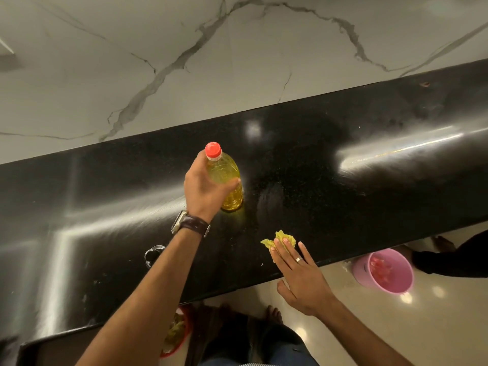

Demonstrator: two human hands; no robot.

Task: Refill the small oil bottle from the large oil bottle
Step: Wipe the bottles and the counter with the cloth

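A clear plastic oil bottle [229, 180] full of yellow oil, closed with a red cap [213, 149], stands upright on the black counter [343, 180]. My left hand [204, 191], with a watch on its wrist, grips the bottle's shoulder and body from the near side. My right hand [298, 273] lies flat near the counter's front edge, its straight fingertips pressing on a crumpled yellow cloth [280, 240]. A small dark glass object [153, 253], perhaps the small bottle, shows partly behind my left forearm; I cannot tell what it is.
A white marble wall [184, 62] rises behind the counter. On the floor below stand a pink bucket [383, 270] at the right and a red bowl [175, 331] near my feet. Another person's foot and dark trouser leg [454, 254] are at the far right.
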